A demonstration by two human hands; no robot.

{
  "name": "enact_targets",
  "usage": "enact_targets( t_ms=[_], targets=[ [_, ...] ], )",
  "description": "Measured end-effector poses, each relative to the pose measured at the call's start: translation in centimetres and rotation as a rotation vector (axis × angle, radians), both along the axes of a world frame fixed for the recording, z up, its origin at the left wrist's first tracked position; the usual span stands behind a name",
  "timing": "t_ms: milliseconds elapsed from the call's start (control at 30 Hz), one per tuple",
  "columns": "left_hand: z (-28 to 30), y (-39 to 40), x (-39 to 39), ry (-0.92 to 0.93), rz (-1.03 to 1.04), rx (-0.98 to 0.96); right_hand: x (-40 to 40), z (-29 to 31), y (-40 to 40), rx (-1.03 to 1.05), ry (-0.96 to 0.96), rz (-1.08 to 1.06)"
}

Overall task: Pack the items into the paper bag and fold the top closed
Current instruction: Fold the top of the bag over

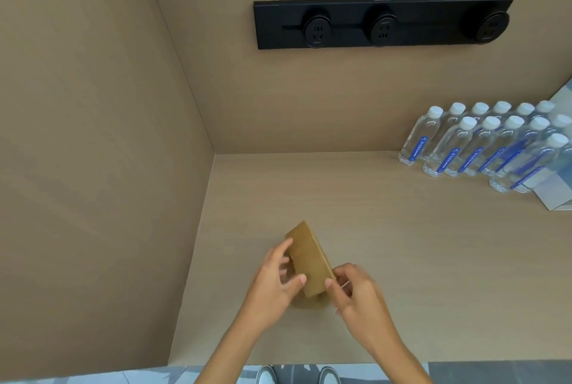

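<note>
A small brown paper bag point(309, 257) stands on the wooden counter point(402, 260), its top folded over into a flat flap that slants toward me. My left hand point(275, 278) grips the bag's left side, thumb on the flap and fingers behind it. My right hand point(353, 291) pinches the flap's near right corner between thumb and fingers. The bag's contents are hidden.
Several clear water bottles point(483, 145) with white caps and blue labels stand in rows at the back right, beside a pale box point(554, 195). A black socket strip point(380, 23) is mounted on the back wall. A side wall closes the left.
</note>
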State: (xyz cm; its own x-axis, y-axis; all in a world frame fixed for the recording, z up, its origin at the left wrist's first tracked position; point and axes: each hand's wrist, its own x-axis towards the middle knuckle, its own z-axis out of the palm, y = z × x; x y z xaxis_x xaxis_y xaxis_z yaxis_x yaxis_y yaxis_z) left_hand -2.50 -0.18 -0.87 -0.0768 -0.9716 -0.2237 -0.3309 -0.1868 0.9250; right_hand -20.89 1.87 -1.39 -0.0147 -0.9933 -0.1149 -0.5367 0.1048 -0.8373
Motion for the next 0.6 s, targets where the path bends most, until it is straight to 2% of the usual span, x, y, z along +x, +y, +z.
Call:
enact_targets(
  t_ms=[67,133,200,333,467,533,600],
  targets=[
    [-0.3,0.9,0.0,-0.035,-0.239,0.028,0.4,0.0,0.9,0.062,0.002,0.138],
    [-1.0,1.5,0.2,-0.144,-0.343,0.015,0.6,0.3,1.3,0.101,0.02,0.26],
    [-1.6,1.5,0.1,-0.248,-0.302,-0.063,0.8,0.4,1.1,0.104,0.001,0.29],
    [-2.0,1.0,0.2,-0.324,-0.21,-0.284,0.1,0.3,-0.3,0.022,-0.084,-0.019],
    [-1.9,0.2,0.8,-0.335,-0.277,-0.342,-1.1,0.4,-1.7,-0.076,0.155,0.115],
    [-1.7,-0.2,1.1,-0.324,-0.279,-0.351,-1.1,0.2,-2.2,-0.124,0.162,0.134],
    [-1.7,-0.5,1.8,-0.327,-0.178,-0.348,-1.0,-0.3,-2.3,-0.143,0.11,0.089]
  ],
)
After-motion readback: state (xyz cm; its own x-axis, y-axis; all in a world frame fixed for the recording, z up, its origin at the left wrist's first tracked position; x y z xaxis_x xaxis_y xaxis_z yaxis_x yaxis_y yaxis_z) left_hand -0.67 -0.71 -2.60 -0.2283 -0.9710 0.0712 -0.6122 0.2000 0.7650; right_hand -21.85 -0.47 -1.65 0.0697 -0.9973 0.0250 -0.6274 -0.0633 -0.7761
